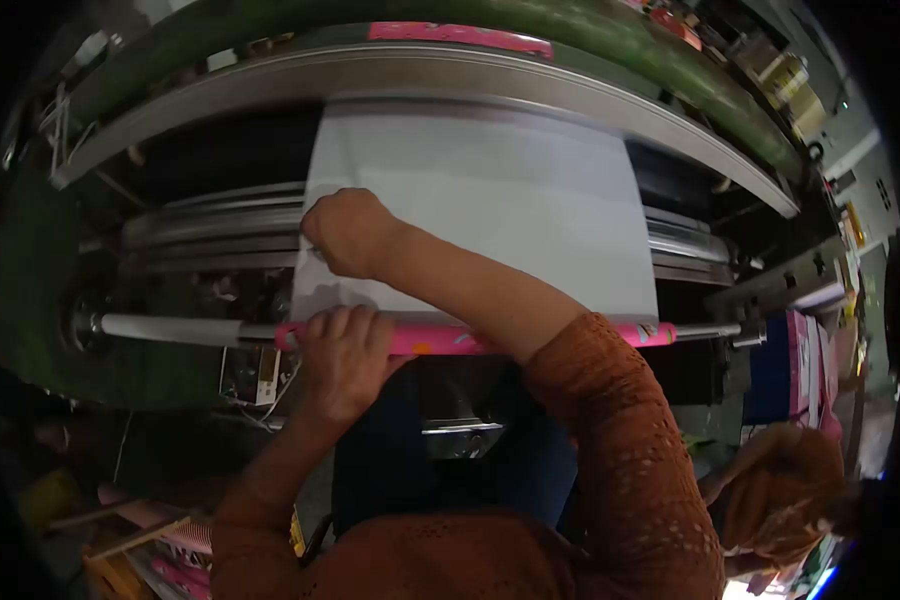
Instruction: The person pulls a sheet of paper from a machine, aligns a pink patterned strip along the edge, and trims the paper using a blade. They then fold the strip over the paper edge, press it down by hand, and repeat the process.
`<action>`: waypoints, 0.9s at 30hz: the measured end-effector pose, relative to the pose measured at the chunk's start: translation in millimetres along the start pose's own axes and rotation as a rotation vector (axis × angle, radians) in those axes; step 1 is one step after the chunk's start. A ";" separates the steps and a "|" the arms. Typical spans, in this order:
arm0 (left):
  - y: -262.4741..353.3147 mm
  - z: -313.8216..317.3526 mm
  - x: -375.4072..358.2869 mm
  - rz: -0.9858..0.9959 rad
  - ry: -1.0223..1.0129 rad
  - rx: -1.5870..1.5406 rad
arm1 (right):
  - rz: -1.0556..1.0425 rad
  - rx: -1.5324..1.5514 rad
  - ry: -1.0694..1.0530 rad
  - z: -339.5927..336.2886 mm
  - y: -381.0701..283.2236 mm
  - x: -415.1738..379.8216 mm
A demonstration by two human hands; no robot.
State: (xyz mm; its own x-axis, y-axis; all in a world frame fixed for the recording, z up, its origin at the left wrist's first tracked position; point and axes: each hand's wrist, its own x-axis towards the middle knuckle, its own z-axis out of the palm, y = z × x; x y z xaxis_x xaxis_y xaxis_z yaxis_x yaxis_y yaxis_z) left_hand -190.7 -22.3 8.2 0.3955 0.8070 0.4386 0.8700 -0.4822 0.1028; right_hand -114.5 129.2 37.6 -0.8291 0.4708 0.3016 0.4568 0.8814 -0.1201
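A wide white sheet (490, 210) runs down from a metal bar to a pink patterned roll (440, 340) on a horizontal shaft (710, 332). My left hand (345, 360) rests over the left part of the roll, fingers on top and spread a little. Reaching across the sheet, my right hand (355, 232) is closed at the sheet's left edge; what its fingers hold, if anything, is hidden. A white sleeve (170, 327) covers the shaft's left part.
Metal rollers (210, 235) lie behind the sheet, with a long curved-looking metal beam (450, 75) and a green roller (270, 22) beyond. Another person (785, 490) is at the lower right. A wooden frame (135, 540) stands at the lower left.
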 end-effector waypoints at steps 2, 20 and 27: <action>2.9 1.7 -0.4 -0.037 -0.033 0.044 | 0.063 -0.060 -0.065 -16.0 19.3 -40.3; 65.3 32.4 43.8 0.193 -0.086 0.144 | 0.501 0.186 0.682 -145.0 6.7 -343.3; 271.8 115.7 152.6 0.324 0.098 0.178 | 0.925 0.452 1.148 -109.7 -18.3 -418.9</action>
State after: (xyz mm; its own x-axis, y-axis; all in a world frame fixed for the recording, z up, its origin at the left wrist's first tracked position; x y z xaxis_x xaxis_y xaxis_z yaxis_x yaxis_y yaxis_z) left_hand 140.2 9.2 -0.3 0.6362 0.5816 0.5069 0.7452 -0.6335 -0.2084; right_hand 259.8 -88.3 17.2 0.4626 0.7460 0.4791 0.3463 0.3454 -0.8722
